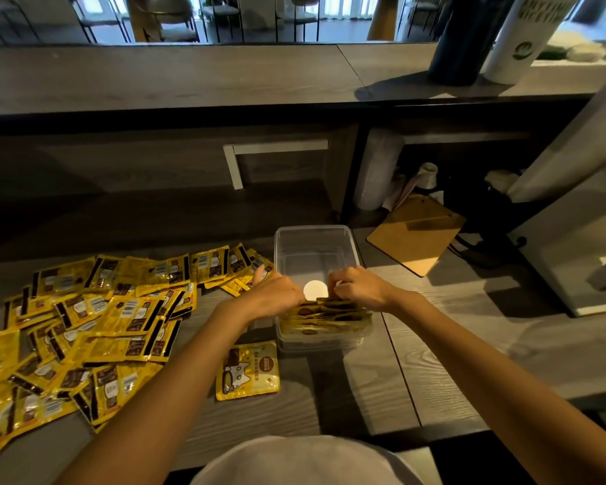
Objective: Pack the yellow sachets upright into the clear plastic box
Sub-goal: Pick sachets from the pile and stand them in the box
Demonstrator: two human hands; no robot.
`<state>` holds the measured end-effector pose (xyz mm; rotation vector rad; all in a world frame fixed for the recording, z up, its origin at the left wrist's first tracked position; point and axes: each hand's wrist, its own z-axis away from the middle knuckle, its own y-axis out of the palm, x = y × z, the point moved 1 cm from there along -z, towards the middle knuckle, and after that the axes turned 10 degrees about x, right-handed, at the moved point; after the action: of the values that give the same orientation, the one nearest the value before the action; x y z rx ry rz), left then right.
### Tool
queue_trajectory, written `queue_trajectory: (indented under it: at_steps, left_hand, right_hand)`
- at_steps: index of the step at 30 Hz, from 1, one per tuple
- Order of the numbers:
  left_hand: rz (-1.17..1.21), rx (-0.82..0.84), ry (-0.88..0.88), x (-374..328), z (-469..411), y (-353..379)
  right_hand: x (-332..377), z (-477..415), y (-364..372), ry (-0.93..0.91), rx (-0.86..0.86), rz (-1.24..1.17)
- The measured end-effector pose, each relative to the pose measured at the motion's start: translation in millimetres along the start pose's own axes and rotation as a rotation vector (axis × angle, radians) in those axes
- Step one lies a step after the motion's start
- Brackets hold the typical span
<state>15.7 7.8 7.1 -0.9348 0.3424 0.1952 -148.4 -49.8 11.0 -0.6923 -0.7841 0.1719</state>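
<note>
A clear plastic box (315,239) stands on the wooden table in front of me. Several yellow sachets (326,315) stand upright in its near end; the far end shows a bare bottom with a bright round reflection. My left hand (277,295) is at the box's left wall and my right hand (359,287) over its right side. Both have fingers curled onto the tops of the upright sachets. A big pile of loose yellow sachets (84,323) lies to the left. One single sachet (247,371) lies face up just before the box.
A brown clipboard (415,234) lies right of the box, behind it. A raised counter runs across the back with a dark cylinder (459,40) and a white cup (520,40). A white cabinet (574,239) stands at the right.
</note>
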Motion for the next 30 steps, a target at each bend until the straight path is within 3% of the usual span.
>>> queue_trajectory:
  at_steps: [24,30]
  left_hand:
    - [0.236,-0.13,0.006,-6.5,19.6,7.0]
    - [0.269,-0.297,-0.052,-3.7,28.4,8.4]
  right_hand:
    - [11.8,23.2,18.3,0.009,-0.123,0.068]
    - [15.8,24.6,23.4,0.058,-0.228,0.062]
